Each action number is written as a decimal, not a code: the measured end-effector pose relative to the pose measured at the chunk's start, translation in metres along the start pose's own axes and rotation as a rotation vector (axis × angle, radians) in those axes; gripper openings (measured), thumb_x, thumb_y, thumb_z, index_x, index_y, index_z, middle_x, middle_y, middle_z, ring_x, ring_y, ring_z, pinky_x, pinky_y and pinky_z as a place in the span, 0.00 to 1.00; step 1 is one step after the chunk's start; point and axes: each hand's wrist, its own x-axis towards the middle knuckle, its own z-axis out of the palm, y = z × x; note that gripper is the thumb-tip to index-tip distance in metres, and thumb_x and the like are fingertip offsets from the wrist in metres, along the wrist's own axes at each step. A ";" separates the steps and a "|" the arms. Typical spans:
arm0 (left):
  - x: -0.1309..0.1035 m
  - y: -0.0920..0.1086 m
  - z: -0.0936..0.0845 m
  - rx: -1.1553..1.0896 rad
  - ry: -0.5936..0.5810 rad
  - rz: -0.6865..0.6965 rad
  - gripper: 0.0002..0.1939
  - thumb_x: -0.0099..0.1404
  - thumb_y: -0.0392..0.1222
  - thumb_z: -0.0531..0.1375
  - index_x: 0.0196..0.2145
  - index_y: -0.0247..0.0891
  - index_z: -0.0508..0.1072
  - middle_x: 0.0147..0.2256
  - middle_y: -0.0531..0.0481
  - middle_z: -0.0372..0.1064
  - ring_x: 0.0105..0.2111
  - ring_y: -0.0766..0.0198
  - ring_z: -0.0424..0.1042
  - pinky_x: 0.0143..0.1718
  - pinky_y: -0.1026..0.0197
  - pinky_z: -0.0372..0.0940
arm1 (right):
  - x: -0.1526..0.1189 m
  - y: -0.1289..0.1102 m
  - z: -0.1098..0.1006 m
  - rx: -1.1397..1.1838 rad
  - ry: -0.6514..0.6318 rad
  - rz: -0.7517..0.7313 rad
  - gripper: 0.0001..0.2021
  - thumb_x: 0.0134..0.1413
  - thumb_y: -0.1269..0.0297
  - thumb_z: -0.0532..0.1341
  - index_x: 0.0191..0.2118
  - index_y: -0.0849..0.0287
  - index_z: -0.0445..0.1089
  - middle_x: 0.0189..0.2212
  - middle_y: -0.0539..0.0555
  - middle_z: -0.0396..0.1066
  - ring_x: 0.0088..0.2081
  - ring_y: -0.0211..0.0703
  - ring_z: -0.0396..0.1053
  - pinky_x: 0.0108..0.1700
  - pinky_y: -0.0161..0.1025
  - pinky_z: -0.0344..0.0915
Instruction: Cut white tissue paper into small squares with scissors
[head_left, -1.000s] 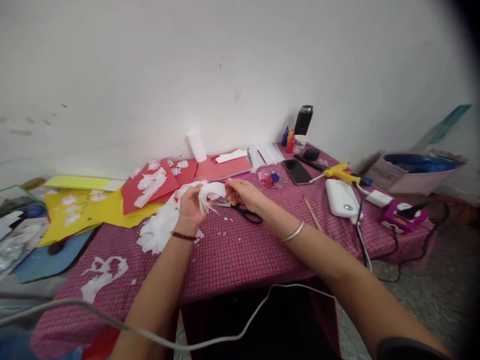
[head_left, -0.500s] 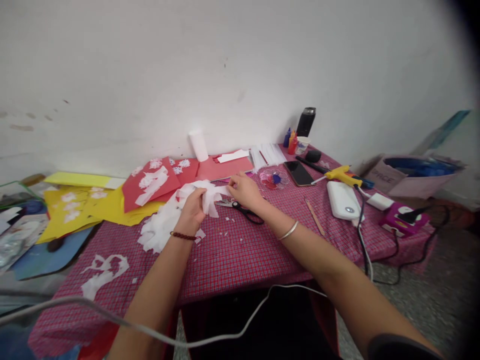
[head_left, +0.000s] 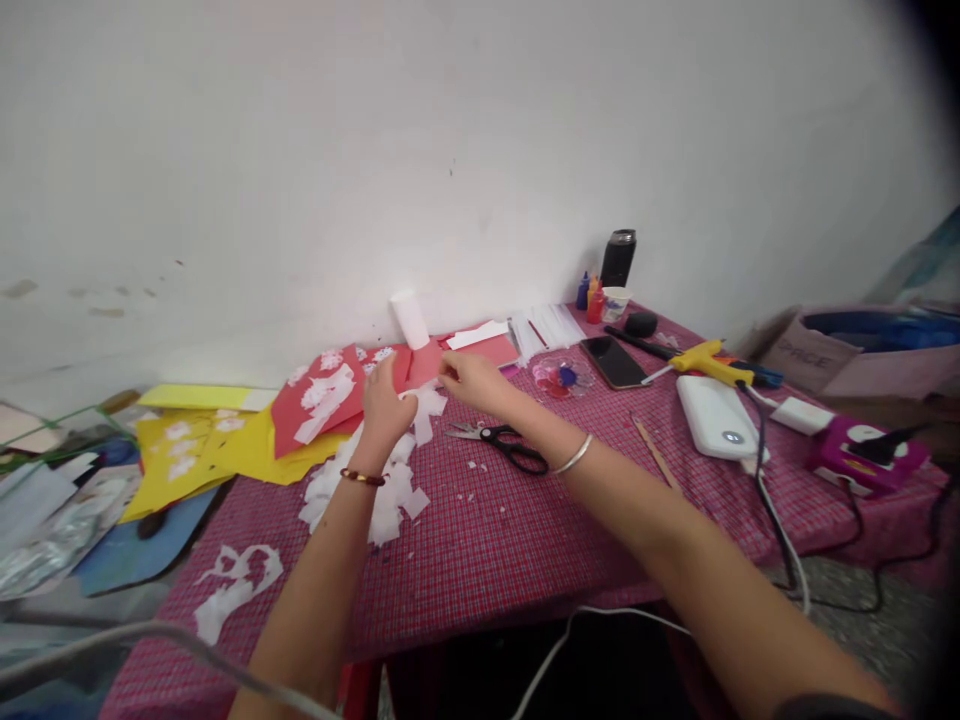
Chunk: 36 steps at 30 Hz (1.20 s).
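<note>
My left hand point(head_left: 385, 408) is raised over a heap of white paper pieces point(head_left: 341, 495), its fingers stretched up and the thumb held apart. Across from it, my right hand point(head_left: 472, 380) has its fingertips pinched together, and what is between them, if anything, I cannot make out. Below and between the hands lies a crinkled white paper piece point(head_left: 427, 408) at the heap's far side. Just under my right wrist, black-handled scissors point(head_left: 499, 440) rest on the checked cloth point(head_left: 480, 560), blades pointing left and slightly apart.
Red cards point(head_left: 311, 400) and yellow sheets point(head_left: 176, 450) with white paper flowers lie left. Behind stands a white roll point(head_left: 409, 318). To the right are a phone point(head_left: 613, 362), a yellow glue gun point(head_left: 709, 362), a white power bank point(head_left: 720, 418) and cables. A pencil point(head_left: 656, 452) lies nearer.
My left hand has let go of the crinkled white paper, which now lies at the heap, and its fingers have spread. My right hand has moved slightly left in relation to the scissors. The view has shifted.
</note>
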 end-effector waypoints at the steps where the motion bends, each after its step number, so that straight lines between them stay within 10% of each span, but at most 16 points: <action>1: 0.000 0.002 0.000 -0.079 -0.092 -0.010 0.35 0.44 0.26 0.59 0.53 0.36 0.70 0.59 0.36 0.65 0.62 0.40 0.59 0.64 0.39 0.49 | -0.002 0.000 -0.002 0.007 -0.021 -0.016 0.04 0.57 0.73 0.57 0.34 0.61 0.69 0.28 0.51 0.70 0.29 0.38 0.64 0.32 0.34 0.53; 7: -0.006 0.016 0.004 -0.542 -0.584 -0.179 0.16 0.51 0.36 0.64 0.41 0.37 0.78 0.41 0.43 0.77 0.42 0.55 0.74 0.46 0.54 0.66 | -0.014 -0.004 -0.021 0.062 -0.082 -0.026 0.04 0.57 0.73 0.57 0.34 0.62 0.69 0.28 0.51 0.71 0.29 0.37 0.64 0.31 0.34 0.52; 15: -0.034 0.028 0.015 -0.591 -0.507 -0.374 0.11 0.56 0.44 0.64 0.22 0.35 0.72 0.19 0.52 0.66 0.18 0.70 0.61 0.20 0.67 0.54 | -0.023 0.000 -0.032 0.063 -0.083 0.010 0.08 0.57 0.73 0.56 0.40 0.63 0.71 0.30 0.53 0.73 0.31 0.38 0.66 0.34 0.34 0.55; 27: -0.061 0.015 0.014 -0.992 -0.172 -0.678 0.11 0.46 0.33 0.66 0.26 0.37 0.67 0.18 0.60 0.61 0.17 0.73 0.61 0.19 0.69 0.57 | -0.130 0.050 -0.029 -0.269 -0.462 0.013 0.21 0.57 0.68 0.62 0.56 0.61 0.69 0.50 0.64 0.70 0.51 0.51 0.68 0.52 0.44 0.62; 36: -0.065 0.010 0.004 -1.251 -0.227 -0.799 0.13 0.46 0.27 0.59 0.32 0.36 0.71 0.20 0.59 0.61 0.16 0.74 0.58 0.18 0.70 0.56 | -0.126 0.049 -0.018 -0.319 -0.434 0.052 0.23 0.58 0.69 0.60 0.60 0.59 0.66 0.48 0.64 0.70 0.48 0.53 0.69 0.49 0.44 0.63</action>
